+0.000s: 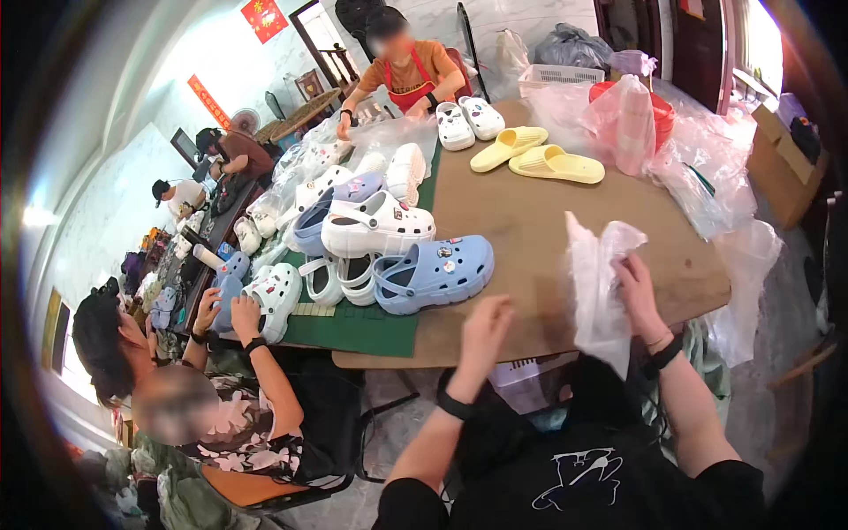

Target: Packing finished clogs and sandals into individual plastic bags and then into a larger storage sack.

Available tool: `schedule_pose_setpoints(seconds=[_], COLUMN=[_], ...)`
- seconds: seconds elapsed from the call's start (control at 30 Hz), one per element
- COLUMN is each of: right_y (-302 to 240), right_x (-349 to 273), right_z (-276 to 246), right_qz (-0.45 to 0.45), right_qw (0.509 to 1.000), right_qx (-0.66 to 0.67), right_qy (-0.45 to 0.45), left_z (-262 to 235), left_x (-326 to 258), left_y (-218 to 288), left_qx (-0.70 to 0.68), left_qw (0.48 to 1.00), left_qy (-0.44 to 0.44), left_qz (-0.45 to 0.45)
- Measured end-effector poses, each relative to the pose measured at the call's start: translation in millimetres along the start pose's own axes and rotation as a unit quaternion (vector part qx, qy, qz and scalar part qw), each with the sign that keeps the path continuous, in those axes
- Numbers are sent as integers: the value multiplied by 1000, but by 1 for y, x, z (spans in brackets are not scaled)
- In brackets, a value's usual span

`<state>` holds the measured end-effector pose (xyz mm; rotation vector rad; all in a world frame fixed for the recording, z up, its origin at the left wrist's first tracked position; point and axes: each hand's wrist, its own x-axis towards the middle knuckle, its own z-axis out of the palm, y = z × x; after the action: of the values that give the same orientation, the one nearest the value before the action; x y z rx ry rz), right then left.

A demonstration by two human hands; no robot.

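Note:
My right hand grips a whitish translucent plastic bag, which hangs upright over the near right part of the brown table. To the left, my left hand hovers over the table's front edge, apart from the bag. Its fingers look curled but are smeared by motion, so whether they hold anything is unclear. Nearest to that hand is a blue clog with charms on its upper. Behind it, white clogs are heaped on a green mat.
Yellow slides and a white clog pair stand farther back. Clear plastic bags crowd a red tub at right. One co-worker sits across the table; another at left handles clogs beside a chair.

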<state>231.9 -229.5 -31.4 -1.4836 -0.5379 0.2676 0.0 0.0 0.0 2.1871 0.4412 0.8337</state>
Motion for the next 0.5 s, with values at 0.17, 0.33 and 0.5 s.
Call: schedule_pose_setpoints(seconds=[0.17, 0.33, 0.5], right_y=[22, 20, 22], right_x=[-21, -16, -14], right_z=[-23, -17, -17], right_qz=[-18, -47, -39], right_qw=[988, 985, 986], right_qx=[-134, -146, -134], right_qy=[80, 84, 87], left_z=[-98, -180, -194], left_x=[64, 139, 181], left_y=[-11, -59, -72], left_qx=[173, 468, 637], left_qw=[977, 865, 753], left_qy=[118, 114, -159], left_qz=[28, 142, 48])
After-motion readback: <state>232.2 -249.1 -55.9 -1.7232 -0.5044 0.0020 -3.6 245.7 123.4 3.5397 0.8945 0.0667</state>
